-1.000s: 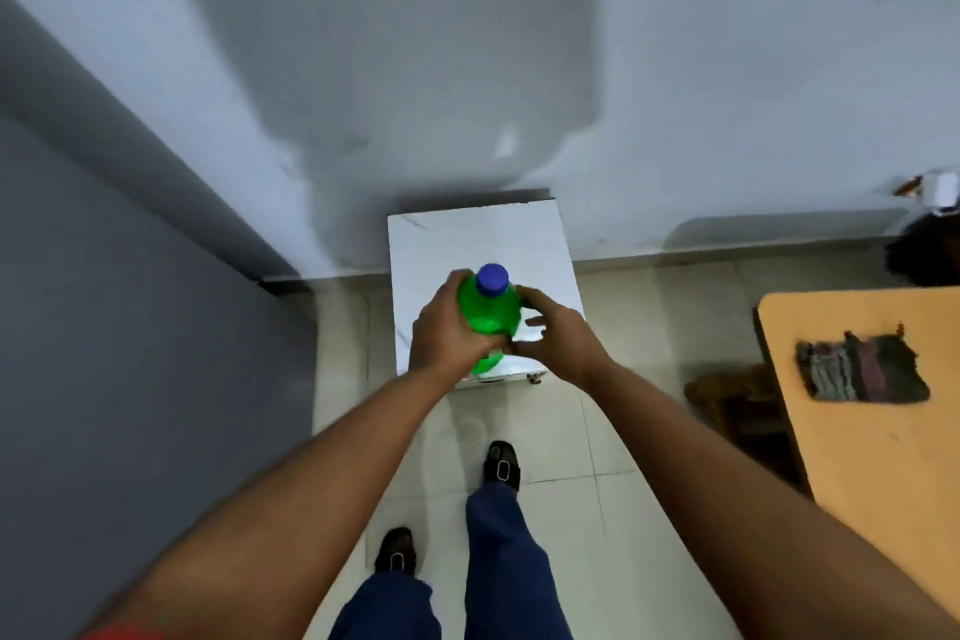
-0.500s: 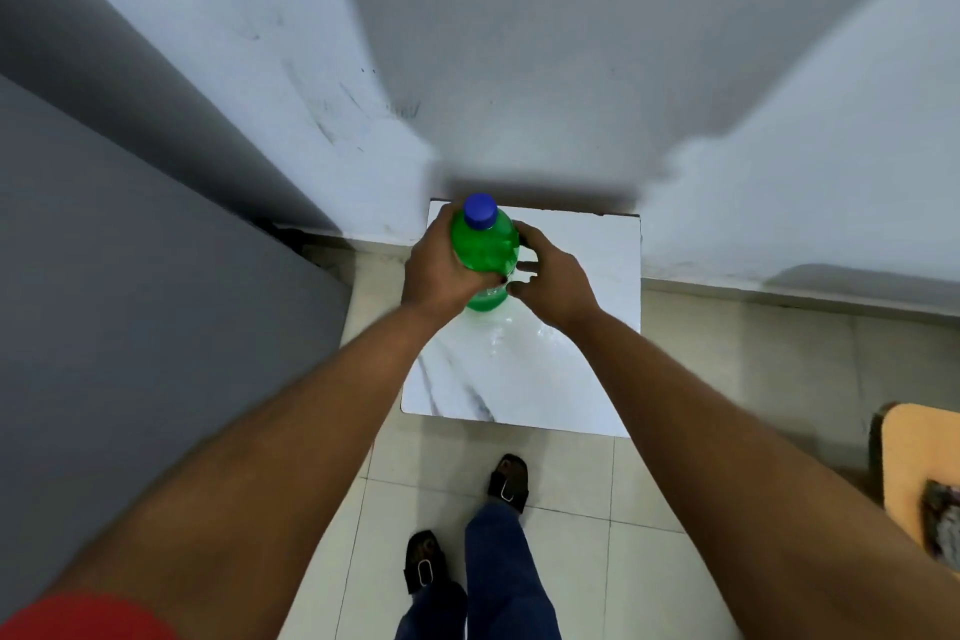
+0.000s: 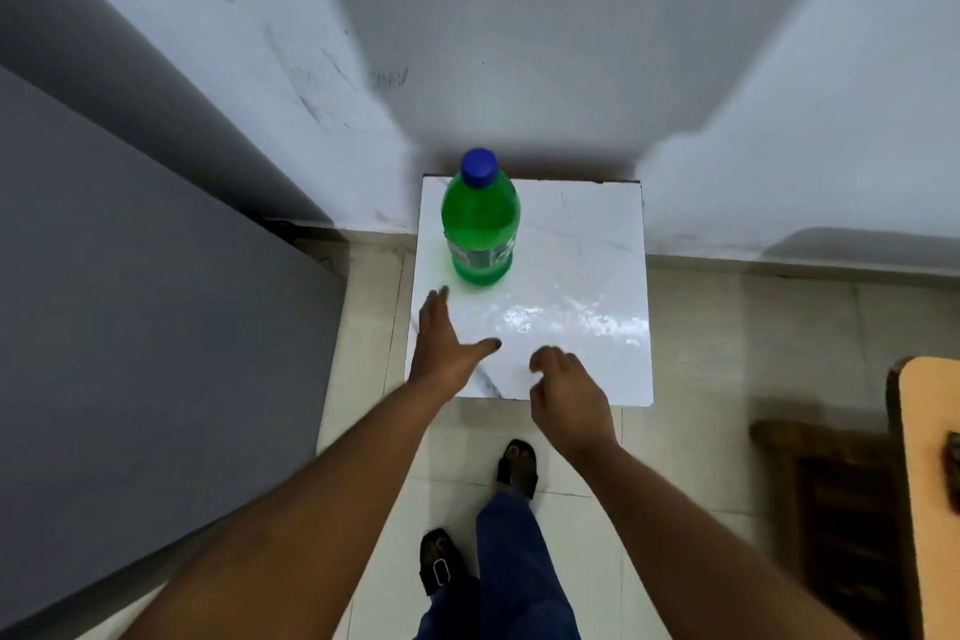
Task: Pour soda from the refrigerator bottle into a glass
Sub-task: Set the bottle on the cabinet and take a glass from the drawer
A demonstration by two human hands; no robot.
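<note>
A green soda bottle (image 3: pixel 479 229) with a blue cap stands upright on the far left part of a small white marble table (image 3: pixel 576 276) set against the wall. My left hand (image 3: pixel 445 348) hovers over the table's near left corner, fingers spread, a little short of the bottle and not touching it. My right hand (image 3: pixel 566 392) hangs over the table's near edge with the fingers loosely curled and nothing in it. No glass is in view.
A large grey refrigerator side (image 3: pixel 130 301) fills the left. A wooden table edge (image 3: pixel 930 483) and a dark wooden stool (image 3: pixel 831 499) stand at the right. My feet in black sandals are on the tiled floor (image 3: pixel 701 338) in front of the marble table.
Both hands held the bottle above the marble table; now the bottle stands on it and both hands have let go and drawn back toward me.
</note>
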